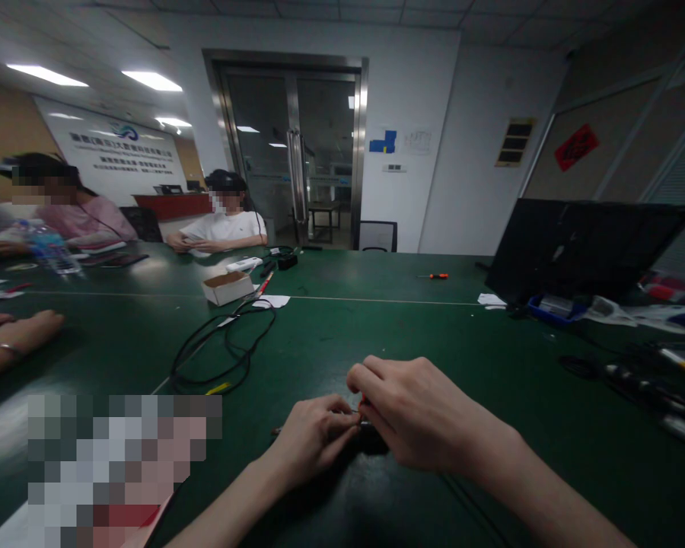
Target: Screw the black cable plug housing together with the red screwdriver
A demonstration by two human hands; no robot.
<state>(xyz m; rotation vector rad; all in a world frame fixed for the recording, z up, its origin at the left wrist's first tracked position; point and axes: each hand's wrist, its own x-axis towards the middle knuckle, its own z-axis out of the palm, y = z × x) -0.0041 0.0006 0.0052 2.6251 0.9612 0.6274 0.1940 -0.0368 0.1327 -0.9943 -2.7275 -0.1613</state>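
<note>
My right hand (414, 411) is closed, its thumb and fingers pinched round a small red-orange piece (363, 400) that is mostly hidden; its kind cannot be made out. Beside it my left hand (320, 432) is also closed, with thumb and fingertips together at a small dark object (371, 439) low over the green table. What the left fingers grip is too small and covered to name. The two hands nearly meet at the fingertips. A thin dark cable (471, 502) runs along the table below my right forearm.
Looped black cable (228, 346) and a small open cardboard box (228, 288) are ahead left. An orange-handled screwdriver (438, 276) lies farther back. A black monitor (582, 247) and tools (651, 388) stand right. A co-worker's hands (26, 335) rest at left; other people sit beyond.
</note>
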